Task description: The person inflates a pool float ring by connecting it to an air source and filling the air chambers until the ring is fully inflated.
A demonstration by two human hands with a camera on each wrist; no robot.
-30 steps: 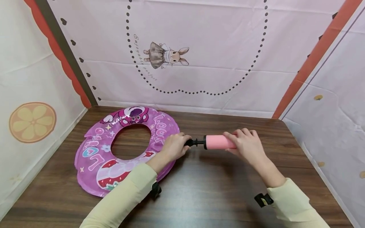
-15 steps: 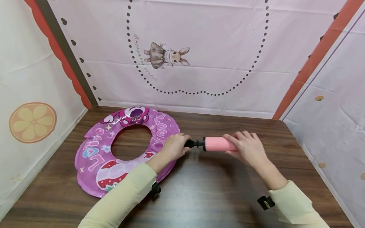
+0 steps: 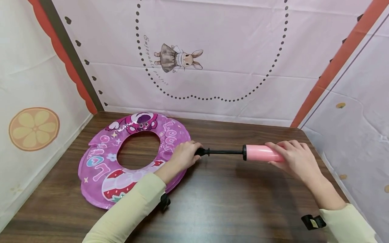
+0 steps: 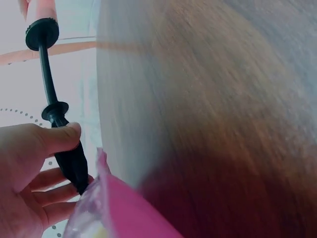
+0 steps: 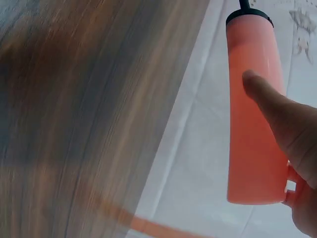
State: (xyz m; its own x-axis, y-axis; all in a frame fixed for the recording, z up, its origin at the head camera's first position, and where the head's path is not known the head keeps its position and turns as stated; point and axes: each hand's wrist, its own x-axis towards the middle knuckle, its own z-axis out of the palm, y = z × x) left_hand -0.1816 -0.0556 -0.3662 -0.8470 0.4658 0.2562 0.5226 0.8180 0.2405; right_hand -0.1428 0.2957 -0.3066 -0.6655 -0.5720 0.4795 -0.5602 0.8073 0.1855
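A pink hand pump (image 3: 263,153) with a black rod lies level above the table, its rod pulled well out of the barrel. My right hand (image 3: 296,160) grips the pink barrel, thumb along its side in the right wrist view. At the pump's black nozzle end (image 4: 72,161), my left hand (image 3: 184,154) pinches the tapered piece between thumb and fingers. That tip meets the edge of a purple inflatable swim ring (image 3: 100,158), partly filled and wrinkled, printed with strawberries and a bear. My left fingers hide the exact joint in the head view.
The dark wooden table (image 3: 212,209) carries the ring on its left half. Pale printed cloth (image 3: 231,50) hangs behind and along both sides, close to the table's edges.
My right hand has drawn the pink barrel to the right, so much more black rod shows. Half a second before, the rod was nearly all in. My left hand stays by the ring.
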